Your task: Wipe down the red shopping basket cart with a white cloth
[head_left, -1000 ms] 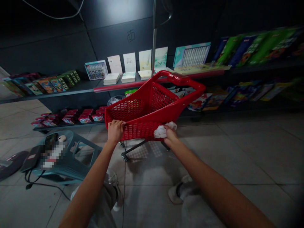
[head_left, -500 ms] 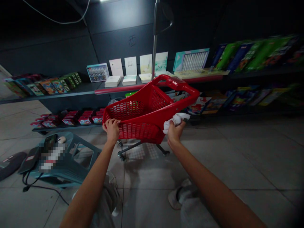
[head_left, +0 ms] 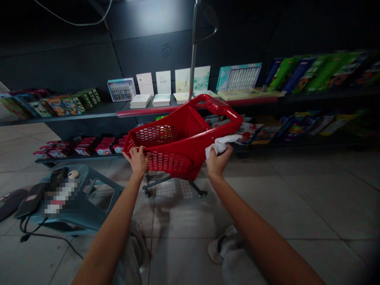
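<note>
A small red plastic shopping cart [head_left: 172, 158] with perforated sides stands on wheels before me, its handle up to the right and a tall pole rising behind it. At the cart's front left corner, my left hand [head_left: 138, 160] has its fingers hooked over the rim. My right hand [head_left: 218, 160] is closed around a crumpled white cloth [head_left: 222, 144], right against the cart's side below the handle. Part of the cloth sticks out past the fingers to the right. The basket's floor is hidden from here.
A blue-grey plastic stool [head_left: 86, 209] at left bears a black device with cables and a pixelated patch. Behind the cart runs a dark shelf [head_left: 102, 110] with books, boxes and snack bags. Red packages [head_left: 105, 146] line its lower level. My shoes are on the tiled floor [head_left: 184, 221].
The cart has shifted slightly left in view, and my left hand with it. My right hand and the cloth have moved up a little along the cart's side.
</note>
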Motion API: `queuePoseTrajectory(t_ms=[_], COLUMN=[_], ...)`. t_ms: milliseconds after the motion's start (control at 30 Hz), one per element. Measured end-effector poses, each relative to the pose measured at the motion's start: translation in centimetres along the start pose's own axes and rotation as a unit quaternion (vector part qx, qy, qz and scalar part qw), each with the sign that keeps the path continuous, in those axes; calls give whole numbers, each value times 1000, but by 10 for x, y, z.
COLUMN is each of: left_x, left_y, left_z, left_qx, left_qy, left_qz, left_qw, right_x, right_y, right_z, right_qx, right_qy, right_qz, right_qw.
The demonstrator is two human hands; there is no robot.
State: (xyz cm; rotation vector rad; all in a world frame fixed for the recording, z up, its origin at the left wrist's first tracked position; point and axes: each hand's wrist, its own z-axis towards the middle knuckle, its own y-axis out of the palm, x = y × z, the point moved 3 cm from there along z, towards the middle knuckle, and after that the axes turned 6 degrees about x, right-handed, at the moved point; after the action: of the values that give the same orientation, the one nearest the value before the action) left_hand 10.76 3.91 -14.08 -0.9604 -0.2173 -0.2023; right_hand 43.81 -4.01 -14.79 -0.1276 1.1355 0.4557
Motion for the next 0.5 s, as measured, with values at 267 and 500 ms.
queuePoseTrajectory(t_ms=[267,500], left_x=[-17,-23], left_y=[8,8], left_z=[14,24], left_qx=[-2,-21], left_qy=[3,17], left_qz=[-5,18], left_qw=[1000,999], right_x=[-56,-85], right_y=[-1,21], right_z=[0,-21], right_qx=[1,-253], right_qy=[-176,-382], right_qz=[-2,-135], right_qw=[984,879])
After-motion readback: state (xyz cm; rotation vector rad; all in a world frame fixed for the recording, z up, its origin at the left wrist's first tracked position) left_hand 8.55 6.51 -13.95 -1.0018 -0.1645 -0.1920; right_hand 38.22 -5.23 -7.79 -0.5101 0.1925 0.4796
